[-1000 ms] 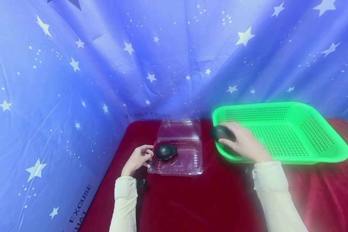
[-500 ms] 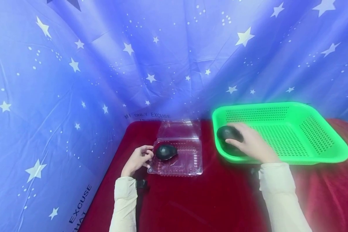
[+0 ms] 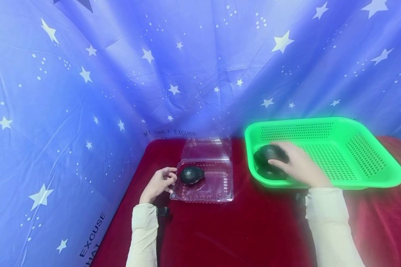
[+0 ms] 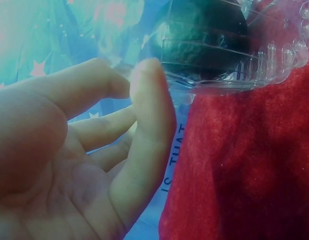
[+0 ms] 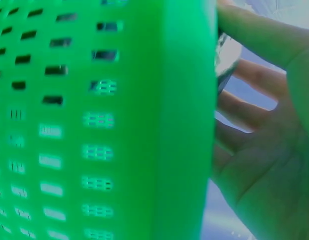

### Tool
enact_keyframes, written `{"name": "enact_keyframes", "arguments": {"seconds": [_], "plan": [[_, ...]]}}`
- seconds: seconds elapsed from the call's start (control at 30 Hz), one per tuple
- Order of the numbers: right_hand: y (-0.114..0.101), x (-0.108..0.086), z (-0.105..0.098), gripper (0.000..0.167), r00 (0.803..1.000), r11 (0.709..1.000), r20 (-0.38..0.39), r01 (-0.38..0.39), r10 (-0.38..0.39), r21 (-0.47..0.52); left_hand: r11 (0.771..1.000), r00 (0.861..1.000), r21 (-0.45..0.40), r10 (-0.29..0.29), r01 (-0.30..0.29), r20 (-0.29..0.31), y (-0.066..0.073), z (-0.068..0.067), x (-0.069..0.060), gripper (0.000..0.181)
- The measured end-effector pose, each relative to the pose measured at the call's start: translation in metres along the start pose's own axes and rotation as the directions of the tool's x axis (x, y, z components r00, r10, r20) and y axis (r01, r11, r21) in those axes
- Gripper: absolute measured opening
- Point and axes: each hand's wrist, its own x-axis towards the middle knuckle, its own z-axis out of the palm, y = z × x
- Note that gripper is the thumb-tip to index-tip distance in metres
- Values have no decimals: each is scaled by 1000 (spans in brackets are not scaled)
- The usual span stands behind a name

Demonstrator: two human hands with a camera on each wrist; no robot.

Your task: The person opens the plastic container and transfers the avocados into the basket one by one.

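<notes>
Toward 3 o'clock the right hand has carried a dark pear-shaped fruit, from the green basket's 9 o'clock rim a second ago to a place further inside that rim now; the left hand has stayed put. Largest is a blue curtain printed with pale stars, filling the view from 9 round through 12 to 3 o'clock, with black lettering reading "EXCUSE" near 8. Below it, a bench under deep red cloth spreads across 6 o'clock. On it, at 3 o'clock, sits the green basket, long and slotted. Just below centre, at 6 o'clock, stands a clear plastic container, its lid raised at its 12 o'clock side. Cream sleeves rise from 5 and 7 o'clock. The right grip is curled round its fruit, held at the basket's 9 o'clock end; directly under it shows a partly hidden dark shape. The left grip, narrow, fingers bent, is at the container's 9 o'clock edge; whether it pinches the plastic, I cannot tell. Another dark fruit lies inside the container toward 9 o'clock. Smallest is a black device at the left wrist.
</notes>
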Motion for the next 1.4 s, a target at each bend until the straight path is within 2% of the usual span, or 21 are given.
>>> {"name": "enact_keyframes", "arguments": {"seconds": [0.23,0.7,1.1,1.4], "plan": [[5,-5,-7,60,999,999,30,-39,39,-5,1000,1000,-6,-16,16,17,0,0,2,45],[18,-9,-11,61,998,999,48,-49,50,-20,1000,1000,-17,7,-7,-6,-3,0,0,45],[28,-17,-18,62,990,993,92,-105,110,-60,1000,1000,-21,21,-21,1,-2,0,2,47],[31,-20,-21,64,982,987,129,-128,140,-98,1000,1000,-15,-2,2,-3,0,1,1,45]]}}
